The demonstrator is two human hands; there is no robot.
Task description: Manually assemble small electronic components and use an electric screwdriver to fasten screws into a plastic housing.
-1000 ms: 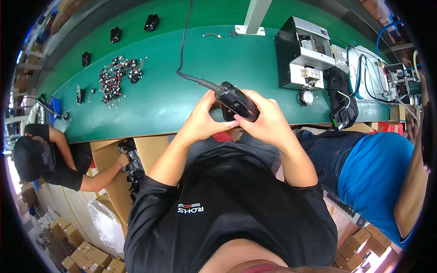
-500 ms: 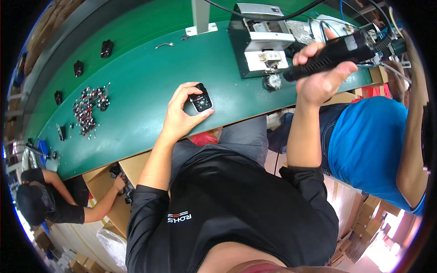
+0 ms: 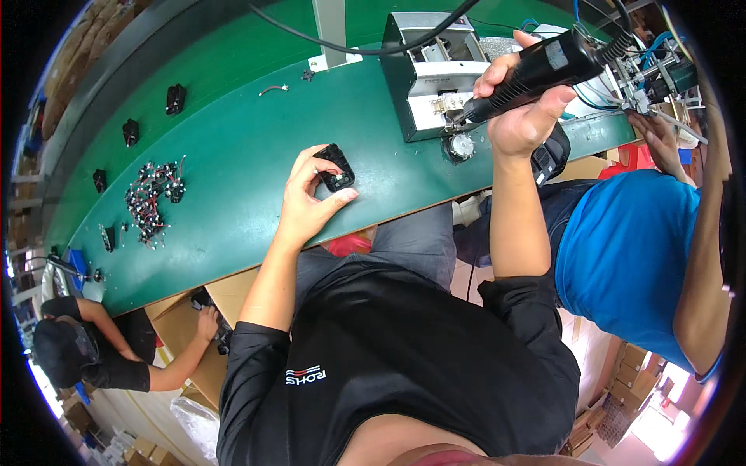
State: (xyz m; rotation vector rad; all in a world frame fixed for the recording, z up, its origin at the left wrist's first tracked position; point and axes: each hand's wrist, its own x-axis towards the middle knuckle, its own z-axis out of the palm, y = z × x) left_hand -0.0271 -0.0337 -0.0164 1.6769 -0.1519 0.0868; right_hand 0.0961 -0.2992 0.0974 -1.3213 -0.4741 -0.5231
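Note:
My right hand [image 3: 517, 133] is wrapped around a black electric screwdriver [image 3: 548, 68], whose cable rises from its back end. The screwdriver's tip points down and left, at the front outlet of a black and silver screw feeder [image 3: 439, 78]; whether it touches cannot be made out. Near the bench's front edge, my left hand [image 3: 299, 202] grips a small black plastic housing [image 3: 334, 159] between thumb and fingers. Small wires and a bit of circuit board show inside the housing, partly hidden by my fingers. A round silver knob-like part [image 3: 460, 147] sits just below the feeder.
A pile of small wired parts [image 3: 151, 198] lies on the green bench [image 3: 233, 179] to the left, with several black housings [image 3: 176, 99] beyond it. A metal post [image 3: 330, 31] stands at the back. Co-workers sit on both sides; a black case [image 3: 550, 155] is at right.
My right hand has brought the screwdriver left, its tip now at the feeder's outlet. The housing in my left hand looks tilted differently. A black case and a co-worker's hand now show at right.

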